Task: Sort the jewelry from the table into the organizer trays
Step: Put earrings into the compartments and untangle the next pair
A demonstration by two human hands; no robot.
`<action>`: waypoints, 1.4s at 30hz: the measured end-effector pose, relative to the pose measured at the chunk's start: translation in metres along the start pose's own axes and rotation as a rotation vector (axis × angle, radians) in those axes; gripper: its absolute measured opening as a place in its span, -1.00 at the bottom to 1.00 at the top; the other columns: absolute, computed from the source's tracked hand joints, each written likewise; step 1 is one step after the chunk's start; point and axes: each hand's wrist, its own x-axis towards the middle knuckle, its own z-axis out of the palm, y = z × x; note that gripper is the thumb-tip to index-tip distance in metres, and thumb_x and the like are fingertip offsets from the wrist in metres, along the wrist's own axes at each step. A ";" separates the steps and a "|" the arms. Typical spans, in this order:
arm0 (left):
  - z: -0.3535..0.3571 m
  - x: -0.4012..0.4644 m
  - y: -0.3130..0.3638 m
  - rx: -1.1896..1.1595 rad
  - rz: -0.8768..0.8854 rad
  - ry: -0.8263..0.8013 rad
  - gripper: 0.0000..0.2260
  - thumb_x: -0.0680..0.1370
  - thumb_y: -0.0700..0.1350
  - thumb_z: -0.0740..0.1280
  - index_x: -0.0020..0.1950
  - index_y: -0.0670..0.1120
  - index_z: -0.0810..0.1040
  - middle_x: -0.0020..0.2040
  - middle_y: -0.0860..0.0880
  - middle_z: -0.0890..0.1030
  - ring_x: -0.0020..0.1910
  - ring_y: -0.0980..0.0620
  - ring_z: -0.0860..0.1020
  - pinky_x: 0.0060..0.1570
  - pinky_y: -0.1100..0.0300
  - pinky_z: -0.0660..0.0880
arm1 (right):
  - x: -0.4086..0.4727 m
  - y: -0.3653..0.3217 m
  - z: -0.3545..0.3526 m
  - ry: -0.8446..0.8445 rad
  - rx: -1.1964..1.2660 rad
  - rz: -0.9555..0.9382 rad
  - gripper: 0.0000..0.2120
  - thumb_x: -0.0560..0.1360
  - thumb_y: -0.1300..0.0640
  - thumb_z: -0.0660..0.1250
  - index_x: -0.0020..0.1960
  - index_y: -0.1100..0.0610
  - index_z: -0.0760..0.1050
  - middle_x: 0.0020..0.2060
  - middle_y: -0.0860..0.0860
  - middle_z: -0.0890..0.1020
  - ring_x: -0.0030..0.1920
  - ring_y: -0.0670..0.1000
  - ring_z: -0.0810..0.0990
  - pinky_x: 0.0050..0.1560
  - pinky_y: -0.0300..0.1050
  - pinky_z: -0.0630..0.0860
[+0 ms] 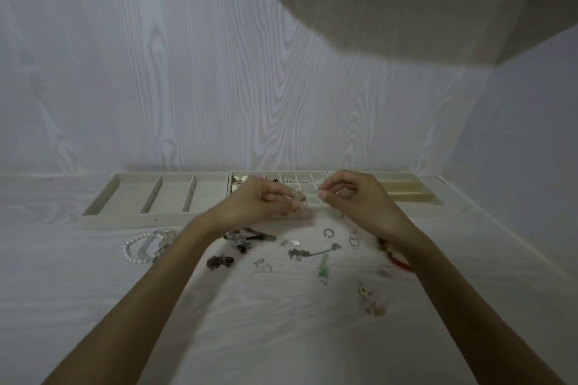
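Observation:
Both my hands hover over the front of the middle organizer tray (281,176). My left hand (262,200) has its fingers curled and pinches a small pale piece of jewelry (301,197) at its fingertips. My right hand (350,194) has thumb and forefinger pinched together, seemingly on something thin; what it is cannot be made out. The middle tray's back compartments hold several small pieces. Loose jewelry lies on the white table in front of the trays: a pearl bracelet (134,248), a silver ring (327,232), a dark chain (308,251), a green pendant (323,269).
A long-compartment tray (103,200) stands at the left, a stepped tray (409,192) at the right, all against the back wall. A red bracelet (398,261) lies by my right forearm. A white shelf (406,3) juts out overhead at the right.

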 end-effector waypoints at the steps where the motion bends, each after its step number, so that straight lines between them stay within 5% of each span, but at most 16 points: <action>1: -0.006 0.008 0.001 -0.020 0.005 0.039 -0.86 0.51 -0.16 0.39 0.04 -0.10 0.67 -0.10 0.00 0.71 -0.06 0.11 0.65 0.00 0.36 0.53 | 0.011 0.001 -0.002 0.027 0.014 -0.002 -0.95 0.45 0.11 0.43 -0.10 0.07 0.60 -0.19 -0.03 0.65 -0.18 -0.09 0.59 -0.16 -0.35 0.50; 5: -0.019 0.042 0.004 -0.129 0.005 0.266 -0.87 0.50 -0.10 0.40 0.01 -0.07 0.67 -0.14 0.04 0.71 -0.21 0.23 0.63 -0.20 0.45 0.49 | 0.052 0.005 -0.008 0.128 0.032 -0.005 -0.98 0.44 0.08 0.43 -0.15 0.01 0.60 -0.18 -0.03 0.66 -0.17 -0.12 0.60 -0.10 -0.31 0.51; 11: -0.014 0.094 -0.023 0.052 -0.035 0.515 -0.98 0.44 -0.04 0.47 -0.16 0.06 0.69 -0.26 0.10 0.68 -0.23 0.20 0.63 -0.12 0.29 0.54 | 0.093 0.036 -0.010 0.217 -0.068 0.030 -0.94 0.38 0.07 0.50 -0.17 0.04 0.66 -0.23 -0.08 0.67 -0.21 -0.14 0.60 -0.13 -0.30 0.50; 18: 0.006 0.126 -0.046 0.405 -0.098 0.412 -0.93 0.46 0.01 0.45 -0.10 0.07 0.70 -0.26 0.11 0.66 -0.19 0.17 0.61 -0.17 0.25 0.52 | 0.109 0.081 0.002 0.105 -0.271 0.162 -0.94 0.33 0.07 0.54 -0.23 0.02 0.68 -0.27 -0.04 0.70 -0.23 -0.13 0.63 -0.14 -0.21 0.56; 24: 0.017 0.132 -0.058 0.529 -0.110 0.303 -0.87 0.50 -0.06 0.40 0.01 0.07 0.69 -0.03 0.06 0.69 0.00 0.07 0.62 0.03 0.11 0.55 | 0.112 0.090 0.003 0.019 -0.272 0.158 -0.92 0.32 0.07 0.54 -0.23 0.05 0.69 -0.39 -0.16 0.62 -0.34 -0.26 0.54 -0.38 -0.48 0.36; 37: 0.018 0.135 -0.060 0.782 -0.066 0.209 -0.85 0.52 -0.02 0.36 0.05 0.16 0.66 0.08 0.09 0.66 0.07 0.03 0.55 0.05 0.14 0.46 | 0.111 0.091 0.029 -0.021 -0.395 0.150 -0.97 0.34 0.06 0.51 -0.23 -0.01 0.68 -0.47 -0.24 0.50 -0.34 -0.19 0.50 -0.33 -0.32 0.34; 42: 0.018 0.134 -0.060 0.784 -0.040 0.247 -0.83 0.52 -0.03 0.35 0.07 0.13 0.66 0.05 0.09 0.67 0.07 0.05 0.58 0.04 0.19 0.43 | 0.109 0.082 0.028 -0.056 -0.523 0.156 -0.91 0.41 0.06 0.42 -0.12 -0.06 0.69 -0.34 -0.11 0.58 -0.14 -0.02 0.62 -0.17 -0.26 0.41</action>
